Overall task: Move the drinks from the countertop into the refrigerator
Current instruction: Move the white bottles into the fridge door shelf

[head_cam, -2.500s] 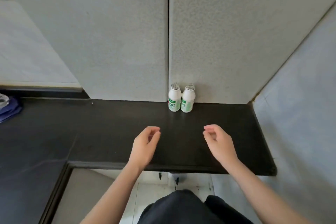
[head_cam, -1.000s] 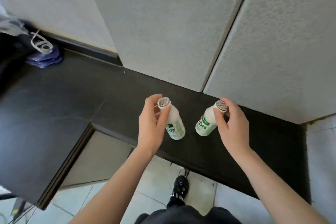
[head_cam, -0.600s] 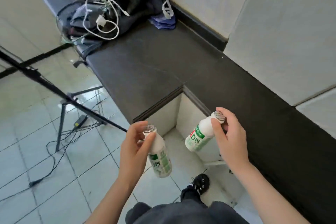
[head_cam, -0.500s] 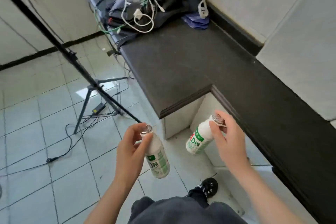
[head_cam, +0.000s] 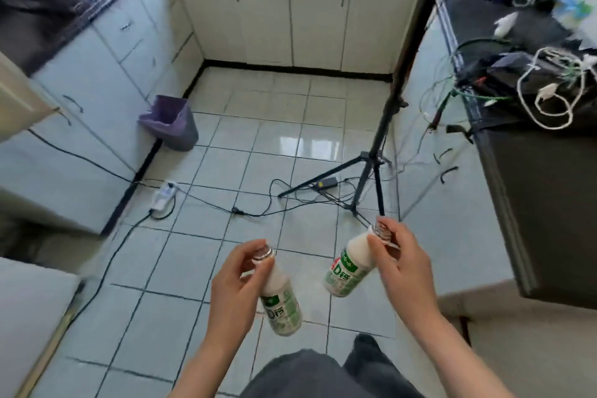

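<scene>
White left bottle neck-pinched by left hand, right bottle by right hand.

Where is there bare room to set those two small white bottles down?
The near stretch of the dark countertop on the right looks bare, from its front corner up to the tangle of white and green cables. Beyond that it is crowded. Black cords cross the floor by the black tripod.

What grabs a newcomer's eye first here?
Low centre, the left hand and right hand each grip a white, green-labelled drink by the neck: the left bottle and the right bottle. Beyond, a black tripod stands on the tiled floor among cables, and a purple bin sits by the left-side cabinets.
</scene>
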